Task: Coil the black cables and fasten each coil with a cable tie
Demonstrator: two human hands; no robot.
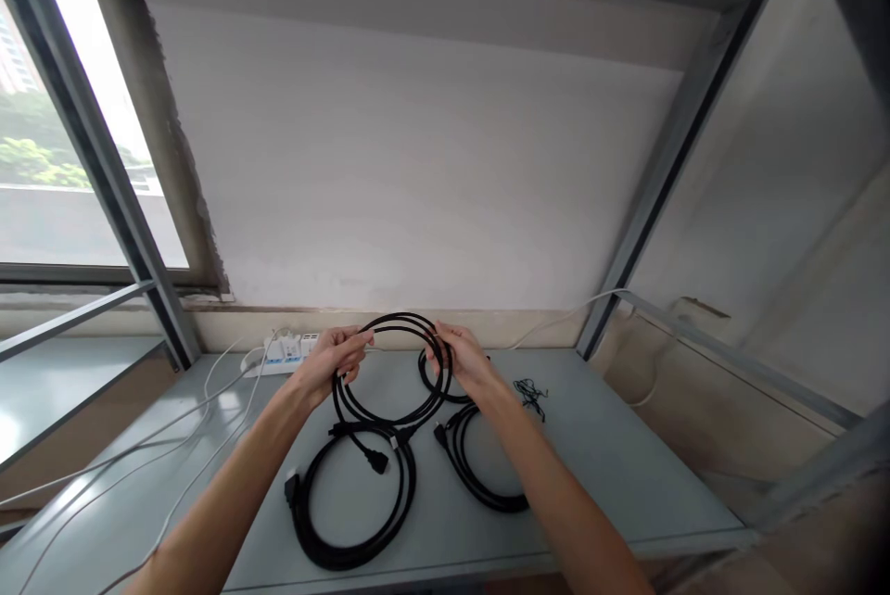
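Note:
Both my hands hold up a coiled black cable (389, 416) above a grey shelf top (612, 474). My left hand (332, 361) grips the coil's left side, fingers closed round it. My right hand (460, 358) pinches the coil's right side. One plug end (376, 460) of the cable dangles below the loop. Under the hands lies a second coiled black cable (348, 553) at the front left. A third black coil (479, 488) lies to the right, partly hidden behind my right forearm.
A white power strip (285, 354) with white leads (173, 419) sits at the back left. A small bunch of black ties (532, 394) lies at the back right. Metal shelf posts (667, 169) slant on both sides; a window (48, 132) is at the left.

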